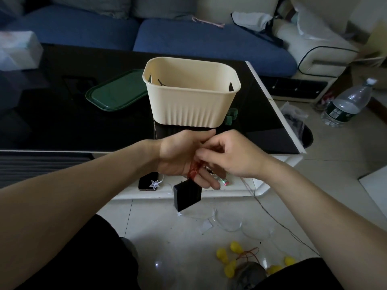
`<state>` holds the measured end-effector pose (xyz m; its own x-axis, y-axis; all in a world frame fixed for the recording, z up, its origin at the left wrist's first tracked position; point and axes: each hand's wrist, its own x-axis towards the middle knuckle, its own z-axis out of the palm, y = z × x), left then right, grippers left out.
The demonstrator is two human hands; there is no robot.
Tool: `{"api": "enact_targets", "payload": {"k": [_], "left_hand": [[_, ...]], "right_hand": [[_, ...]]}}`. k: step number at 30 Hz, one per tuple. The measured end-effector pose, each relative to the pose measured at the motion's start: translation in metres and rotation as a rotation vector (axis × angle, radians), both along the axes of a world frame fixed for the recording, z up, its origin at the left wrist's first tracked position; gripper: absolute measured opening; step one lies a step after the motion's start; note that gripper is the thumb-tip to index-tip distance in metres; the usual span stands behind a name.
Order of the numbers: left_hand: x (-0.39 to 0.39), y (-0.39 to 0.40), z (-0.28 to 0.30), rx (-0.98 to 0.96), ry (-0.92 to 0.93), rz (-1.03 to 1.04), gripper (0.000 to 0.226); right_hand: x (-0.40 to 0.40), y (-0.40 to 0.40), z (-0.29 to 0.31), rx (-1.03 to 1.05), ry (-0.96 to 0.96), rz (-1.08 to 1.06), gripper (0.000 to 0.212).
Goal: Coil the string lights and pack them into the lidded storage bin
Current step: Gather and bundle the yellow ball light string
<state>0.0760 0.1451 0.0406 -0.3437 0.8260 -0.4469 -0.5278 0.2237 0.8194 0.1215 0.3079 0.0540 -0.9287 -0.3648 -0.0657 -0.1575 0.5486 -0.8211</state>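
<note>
Down at the floor [146,222], yellow bulbs [222,254] lie scattered on the tiles with a thin wire [278,221] trailing off to the right. Up a little — both hands meet over the worktop's [83,126] near edge. The left hand [180,155] has reddish string-light wire [193,171] wound round its fingers, a black battery box [187,195] dangling just beneath. The right hand [232,155] pinches that coil, fingers curled tight. Beyond them stands the cream storage bin [191,91], open — its green lid [117,91] lies flat just to the left. Farther back, the blue sofa [188,38].
</note>
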Motion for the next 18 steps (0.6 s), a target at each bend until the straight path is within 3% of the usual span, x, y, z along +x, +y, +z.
{"api": "enact_targets", "payload": {"k": [4,11,14,18], "left_hand": [[-0.003,0.002,-0.002,-0.066,0.098,0.068,0.052],[-0.014,-0.006,-0.003,-0.082,0.072,0.139,0.037],[-0.013,-0.005,-0.003,-0.013,-0.01,0.148,0.037],[-0.01,-0.001,-0.001,0.101,-0.039,0.328,0.03]], "right_hand": [[-0.011,0.018,-0.011,-0.033,0.088,-0.164,0.019],[-0.022,0.042,-0.023,-0.044,0.102,-0.333,0.015],[-0.023,0.045,-0.024,-0.012,0.048,-0.354,0.013],[-0.021,0.044,-0.023,0.037,-0.138,-0.255,0.024]]}}
